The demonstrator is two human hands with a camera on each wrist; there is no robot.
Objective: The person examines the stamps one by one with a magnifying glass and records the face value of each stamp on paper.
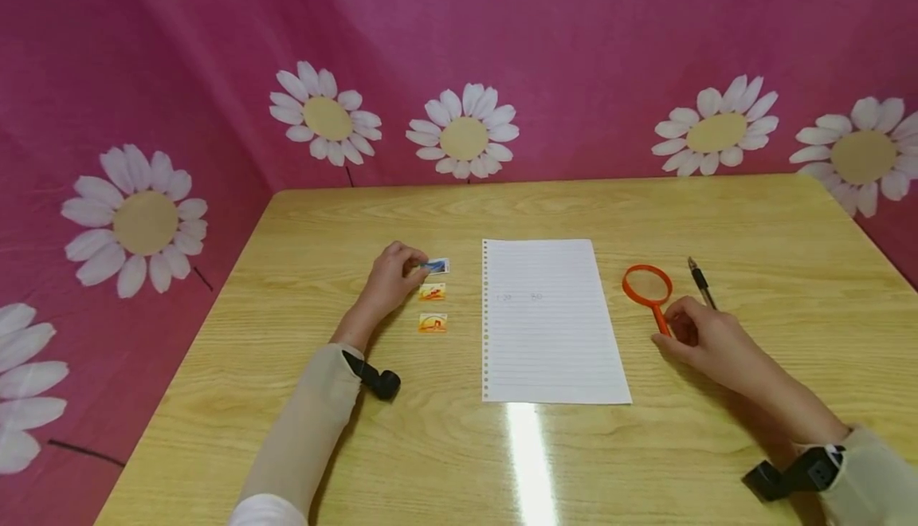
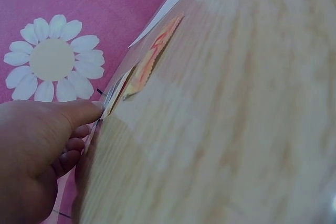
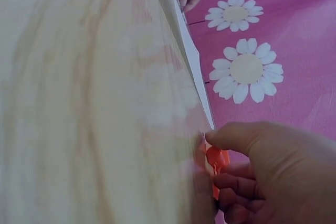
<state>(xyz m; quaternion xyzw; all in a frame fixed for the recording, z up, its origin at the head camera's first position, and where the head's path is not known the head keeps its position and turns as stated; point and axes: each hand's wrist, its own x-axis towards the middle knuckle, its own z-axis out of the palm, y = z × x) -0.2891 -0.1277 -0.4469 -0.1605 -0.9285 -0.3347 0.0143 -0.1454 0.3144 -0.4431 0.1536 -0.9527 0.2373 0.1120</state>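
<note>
My left hand (image 1: 390, 277) pinches the left edge of a blue postage stamp (image 1: 438, 266), the farthest in a column of three. Nearer me lie two orange-and-yellow stamps, the middle stamp (image 1: 432, 292) and the closest stamp (image 1: 433, 323). In the left wrist view, the thumb and curled fingers of the left hand (image 2: 39, 156) meet at the stamp's edge. My right hand (image 1: 717, 343) holds the handle of an orange magnifying glass (image 1: 661, 320), whose round lens points away from me on the table. In the right wrist view, the fingers partly hide the handle (image 3: 215, 157).
A lined, punched sheet of paper (image 1: 552, 335) with faint handwriting lies between the hands. Beyond the right hand is a black-capped pen (image 1: 700, 277). The wooden table (image 1: 416, 462) ends at a pink curtain (image 1: 574, 40) printed with white daisies.
</note>
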